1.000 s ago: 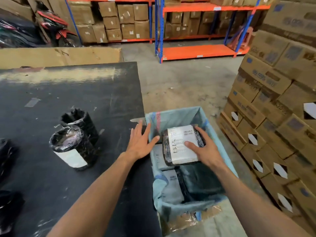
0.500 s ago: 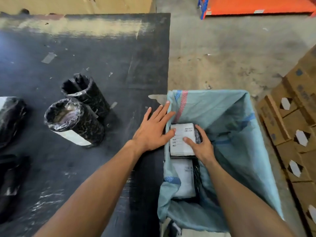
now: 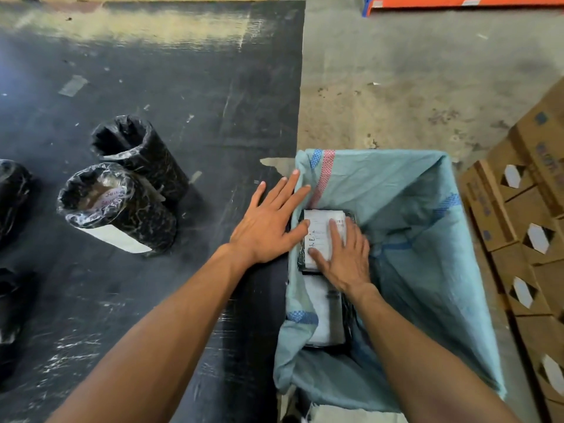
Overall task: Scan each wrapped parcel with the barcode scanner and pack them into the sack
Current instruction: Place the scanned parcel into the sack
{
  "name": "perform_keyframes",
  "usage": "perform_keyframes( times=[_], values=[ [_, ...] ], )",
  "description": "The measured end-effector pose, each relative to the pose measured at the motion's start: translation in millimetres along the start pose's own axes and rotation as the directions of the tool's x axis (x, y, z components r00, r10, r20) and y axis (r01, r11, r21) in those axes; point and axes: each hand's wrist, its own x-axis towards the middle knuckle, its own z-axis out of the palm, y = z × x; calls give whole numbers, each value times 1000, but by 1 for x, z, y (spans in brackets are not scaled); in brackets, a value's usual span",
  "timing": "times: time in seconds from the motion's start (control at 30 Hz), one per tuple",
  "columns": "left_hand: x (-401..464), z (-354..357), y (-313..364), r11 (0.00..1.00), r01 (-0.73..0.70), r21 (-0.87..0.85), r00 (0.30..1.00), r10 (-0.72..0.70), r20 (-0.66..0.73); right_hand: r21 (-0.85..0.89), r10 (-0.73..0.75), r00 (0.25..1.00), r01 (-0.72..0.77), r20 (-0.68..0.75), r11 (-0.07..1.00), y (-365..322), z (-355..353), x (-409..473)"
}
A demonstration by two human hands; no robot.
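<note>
Item 1. Sack [image 3: 406,209]: pale blue woven, mouth open, standing on the floor against the right edge of the surface [image 3: 171,96]. We note red and blue patterned bands on its cloth.

Item 2. Wrapped parcel [image 3: 320,236]: flat, black film with a white printed label facing up. It lies inside the sack at the left wall, on top of a second labelled parcel [image 3: 320,312] lower in the sack.

Item 3. Our right hand [image 3: 345,257]: inside the sack, palm down on the upper parcel. Its grip is apart, fingers straight and spread flat across the label, pressing rather than clasping.

Item 4. Our left hand [image 3: 268,224]: flat on the surface at its right edge, fingers stretched out; the fingertips reach the sack's rim and the thumb touches the parcel's left side. Its grip is likewise apart, holding nothing.

Item 5. Two black-wrapped cylinders: the nearer one [image 3: 119,209] with a white label on its side, the farther one [image 3: 137,151] just behind and touching it. Both stand on the surface, well apart from the hands.

Item 6. More black-wrapped bundles [image 3: 12,190] at the left border, cut off by the frame.

Item 7. Cardboard cartons [image 3: 525,215] stacked on the floor right of the sack.
</note>
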Motion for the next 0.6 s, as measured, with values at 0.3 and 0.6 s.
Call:
perform_keyframes(
  times=[0.3,0.6],
  values=[
    [0,1,-1,1000,26,1,1000,-26,-18,-199,-63,991,86,120,976,-19,15,11],
    [1,2,0,1000,24,10,1000,-24,-8,-212,-83,981,120,175,970,-16,13,9]
  ],
)
